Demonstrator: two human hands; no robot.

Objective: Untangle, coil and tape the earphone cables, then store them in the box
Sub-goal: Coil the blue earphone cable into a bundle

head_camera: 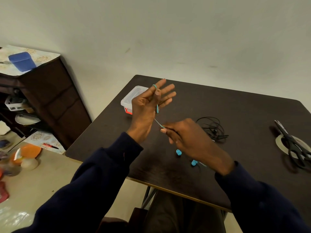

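My left hand [148, 101] pinches the teal earphone cable [157, 107], looped over my forefinger, and my right hand [190, 140] fingers pinch it lower down. The clear box [129, 96] sits on the surface [235, 106] behind my left hand. I cannot tell its contents.

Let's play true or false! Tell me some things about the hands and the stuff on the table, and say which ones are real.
1. The teal cable loops over a finger of the left hand. True.
2. The black earphones are inside the box. False: they lie in a loose heap on the table, to the right of the hands.
3. The scissors lie on top of the tape roll. True.
4. The right hand holds nothing. False: its fingertips pinch the teal cable lower down.
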